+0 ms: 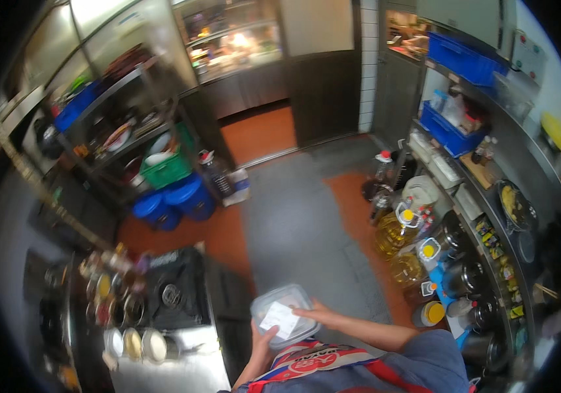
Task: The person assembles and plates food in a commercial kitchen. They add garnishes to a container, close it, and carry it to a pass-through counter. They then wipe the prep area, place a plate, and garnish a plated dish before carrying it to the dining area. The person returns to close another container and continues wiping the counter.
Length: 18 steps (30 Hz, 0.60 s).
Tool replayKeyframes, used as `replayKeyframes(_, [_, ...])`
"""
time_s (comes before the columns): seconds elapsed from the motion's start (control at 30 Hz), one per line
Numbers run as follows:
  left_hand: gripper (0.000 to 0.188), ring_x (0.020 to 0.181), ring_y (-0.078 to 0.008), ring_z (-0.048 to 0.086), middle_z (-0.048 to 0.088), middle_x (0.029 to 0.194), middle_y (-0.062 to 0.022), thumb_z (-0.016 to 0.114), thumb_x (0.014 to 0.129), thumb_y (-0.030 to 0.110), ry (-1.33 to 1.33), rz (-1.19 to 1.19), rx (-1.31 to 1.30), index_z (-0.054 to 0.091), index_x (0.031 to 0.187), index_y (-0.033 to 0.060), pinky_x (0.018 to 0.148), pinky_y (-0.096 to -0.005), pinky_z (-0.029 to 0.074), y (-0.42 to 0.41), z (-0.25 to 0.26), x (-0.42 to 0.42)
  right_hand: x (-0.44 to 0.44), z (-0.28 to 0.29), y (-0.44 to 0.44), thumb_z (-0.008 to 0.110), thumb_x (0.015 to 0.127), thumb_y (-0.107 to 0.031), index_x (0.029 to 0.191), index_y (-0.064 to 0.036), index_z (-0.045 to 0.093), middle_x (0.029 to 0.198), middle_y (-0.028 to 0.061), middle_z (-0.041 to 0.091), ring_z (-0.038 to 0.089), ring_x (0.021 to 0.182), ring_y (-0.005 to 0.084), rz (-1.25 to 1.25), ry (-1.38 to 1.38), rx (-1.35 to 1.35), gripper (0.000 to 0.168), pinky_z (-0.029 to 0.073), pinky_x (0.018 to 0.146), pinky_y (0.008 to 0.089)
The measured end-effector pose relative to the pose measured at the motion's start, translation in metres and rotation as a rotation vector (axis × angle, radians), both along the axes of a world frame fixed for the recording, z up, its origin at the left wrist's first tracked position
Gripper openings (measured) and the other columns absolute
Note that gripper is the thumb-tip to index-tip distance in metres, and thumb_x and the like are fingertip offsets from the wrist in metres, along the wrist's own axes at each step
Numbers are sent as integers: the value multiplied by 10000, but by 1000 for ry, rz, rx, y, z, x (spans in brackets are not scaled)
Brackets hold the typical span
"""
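Observation:
A clear plastic food container [267, 298] with a lid is held in front of my apron at the bottom centre. A white paper slip [285, 322] bearing writing lies on its lid. My left hand [262, 339] grips the container's near left side, the thumb on the slip's lower edge. From the right, my right hand [319, 314] holds the other side, its fingers reaching the slip's right corner. What the container holds is hidden by the slip and the cloudy lid.
Left of me a steel counter [187, 369] carries seasoning bowls and a black portable stove [175, 294]. Oil jugs [391, 236] stand along the right side of the grey floor strip [293, 216], below loaded shelves. Blue bins [189, 196] stand at a rack, ahead on the left.

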<state>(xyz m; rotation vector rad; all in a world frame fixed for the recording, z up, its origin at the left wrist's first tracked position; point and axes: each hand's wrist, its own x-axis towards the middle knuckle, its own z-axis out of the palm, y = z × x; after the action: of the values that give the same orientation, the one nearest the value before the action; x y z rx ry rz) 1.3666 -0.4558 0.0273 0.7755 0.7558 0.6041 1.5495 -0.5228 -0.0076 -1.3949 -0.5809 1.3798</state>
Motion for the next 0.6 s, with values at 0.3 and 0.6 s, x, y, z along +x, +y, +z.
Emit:
replayKeyframes(0.3, [712,1091,-257,418,414,1175,-141,623,703,55,9,-133,82,208,1280,85,919,-388,341,255,12,219,211,20,238,718,665,-378,1205,53,373,1183,184,457,425,1107,234,-68,18,139,773,334,939,328])
replayKeyframes(0.6, [893,1101,-239,413,393,1207,-181,710,694,229,145,-343,191,117,1319,-7,911,-331,353,512,-22,469,452,-20,448,700,682,-374,1184,77,390,1095,190,527,506,1017,243,-345,-138,-60,743,384,887,329])
